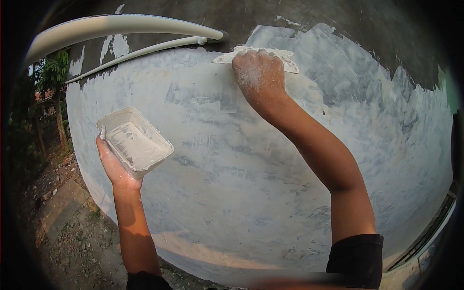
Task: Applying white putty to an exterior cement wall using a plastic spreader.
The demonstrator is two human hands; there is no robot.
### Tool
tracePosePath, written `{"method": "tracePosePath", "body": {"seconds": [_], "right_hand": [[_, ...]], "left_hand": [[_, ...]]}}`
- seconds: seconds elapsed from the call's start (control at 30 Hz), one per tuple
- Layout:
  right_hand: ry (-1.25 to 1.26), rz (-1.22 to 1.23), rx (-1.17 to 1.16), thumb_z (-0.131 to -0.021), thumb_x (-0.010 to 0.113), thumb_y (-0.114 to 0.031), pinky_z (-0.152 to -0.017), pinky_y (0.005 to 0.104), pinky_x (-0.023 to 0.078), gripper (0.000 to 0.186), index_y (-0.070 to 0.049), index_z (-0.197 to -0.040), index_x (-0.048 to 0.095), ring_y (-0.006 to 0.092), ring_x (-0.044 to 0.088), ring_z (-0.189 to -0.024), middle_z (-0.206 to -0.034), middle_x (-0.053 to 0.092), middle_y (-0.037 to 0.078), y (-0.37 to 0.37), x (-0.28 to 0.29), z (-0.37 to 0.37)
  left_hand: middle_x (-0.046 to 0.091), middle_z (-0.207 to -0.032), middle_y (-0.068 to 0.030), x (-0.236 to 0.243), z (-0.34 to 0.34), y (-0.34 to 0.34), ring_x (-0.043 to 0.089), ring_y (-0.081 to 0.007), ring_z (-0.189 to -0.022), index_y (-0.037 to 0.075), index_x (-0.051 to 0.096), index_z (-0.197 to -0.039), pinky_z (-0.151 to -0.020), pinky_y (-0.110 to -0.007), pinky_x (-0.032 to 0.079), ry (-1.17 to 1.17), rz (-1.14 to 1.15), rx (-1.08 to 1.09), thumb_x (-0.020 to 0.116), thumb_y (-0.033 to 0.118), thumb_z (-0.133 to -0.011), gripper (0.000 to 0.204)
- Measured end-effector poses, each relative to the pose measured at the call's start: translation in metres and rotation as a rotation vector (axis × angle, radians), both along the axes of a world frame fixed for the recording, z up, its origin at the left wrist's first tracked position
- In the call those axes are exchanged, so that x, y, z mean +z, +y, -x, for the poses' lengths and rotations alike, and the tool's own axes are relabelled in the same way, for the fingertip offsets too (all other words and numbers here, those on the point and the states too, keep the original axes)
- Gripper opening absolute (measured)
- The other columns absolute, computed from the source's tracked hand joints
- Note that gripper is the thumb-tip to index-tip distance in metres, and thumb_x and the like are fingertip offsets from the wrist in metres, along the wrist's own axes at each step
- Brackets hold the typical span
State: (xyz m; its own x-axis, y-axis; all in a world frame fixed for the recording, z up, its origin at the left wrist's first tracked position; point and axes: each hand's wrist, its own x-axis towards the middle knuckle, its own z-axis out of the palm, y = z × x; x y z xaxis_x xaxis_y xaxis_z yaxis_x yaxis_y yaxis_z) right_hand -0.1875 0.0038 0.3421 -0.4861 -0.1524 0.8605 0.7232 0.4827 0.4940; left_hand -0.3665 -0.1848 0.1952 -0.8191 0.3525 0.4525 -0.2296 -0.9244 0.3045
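My left hand (117, 162) holds a shallow rectangular container (135, 137) smeared inside with pale putty, the thumb over its left rim. My right hand (258, 72) is curled round a wide, flat putty knife (287, 60) coated in off-white paste. The blade lies near the upper edge of the white-coated part of the wall (203, 183), just below the dark, uncoated band; my fingertips are partly hidden. Patches of thin and thicker white coat show across the wall.
A thick cream pipe (121, 25) and a thinner one (125, 59) run along the upper wall from the left. Trees (58, 87) and rough, stony ground (70, 224) lie left of the wall. A dark sill or opening (420, 234) runs at the lower right.
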Motion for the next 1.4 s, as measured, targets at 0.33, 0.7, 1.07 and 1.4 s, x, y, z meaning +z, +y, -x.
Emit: {"method": "tracePosePath", "body": {"seconds": [0.33, 0.7, 1.07, 1.4], "right_hand": [[-0.459, 0.012, 0.319, -0.075, 0.063, -0.007, -0.062, 0.0402, 0.054, 0.027, 0.003, -0.100, 0.064, 0.0279, 0.069, -0.074, -0.080, 0.067, 0.015, 0.015, -0.111, 0.056], [0.222, -0.018, -0.008, -0.080, 0.061, -0.004, -0.068, 0.0391, 0.054, 0.025, -0.004, -0.103, 0.068, 0.0280, 0.069, -0.079, -0.088, 0.070, 0.011, 0.011, -0.041, -0.077], [-0.084, 0.126, -0.041, -0.076, 0.065, -0.002, -0.078, 0.0370, 0.055, 0.043, -0.004, -0.119, 0.067, 0.0243, 0.071, -0.089, -0.104, 0.072, 0.013, 0.026, -0.163, -0.133], [0.016, 0.071, -0.308, -0.072, 0.062, -0.002, -0.084, 0.0411, 0.056, 0.051, 0.003, -0.123, 0.063, 0.0290, 0.071, -0.095, -0.122, 0.064, 0.022, 0.050, -0.173, -0.166]], "left_hand": [[0.057, -0.124, -0.0079, -0.008, 0.004, -0.003, 0.057, -0.0250, -0.112, 0.011, 0.051, -0.131, -0.094, -0.043, 0.051, -0.056, 0.041, 0.003, 0.039, 0.049, -0.099, 0.051], [0.057, -0.124, -0.0075, -0.014, -0.002, 0.009, 0.057, -0.0255, -0.112, 0.012, 0.051, -0.132, -0.094, -0.044, 0.051, -0.015, 0.038, -0.084, 0.044, 0.048, -0.098, 0.050], [0.058, -0.121, -0.0064, -0.026, -0.034, 0.083, 0.060, -0.0241, -0.108, 0.013, 0.051, -0.131, -0.088, -0.042, 0.054, 0.039, 0.168, -0.281, 0.039, 0.048, -0.098, 0.050], [0.058, -0.123, -0.0057, -0.034, -0.061, 0.122, 0.060, -0.0245, -0.109, 0.013, 0.052, -0.131, -0.089, -0.043, 0.054, 0.089, 0.110, -0.491, 0.038, 0.049, -0.099, 0.050]]}}
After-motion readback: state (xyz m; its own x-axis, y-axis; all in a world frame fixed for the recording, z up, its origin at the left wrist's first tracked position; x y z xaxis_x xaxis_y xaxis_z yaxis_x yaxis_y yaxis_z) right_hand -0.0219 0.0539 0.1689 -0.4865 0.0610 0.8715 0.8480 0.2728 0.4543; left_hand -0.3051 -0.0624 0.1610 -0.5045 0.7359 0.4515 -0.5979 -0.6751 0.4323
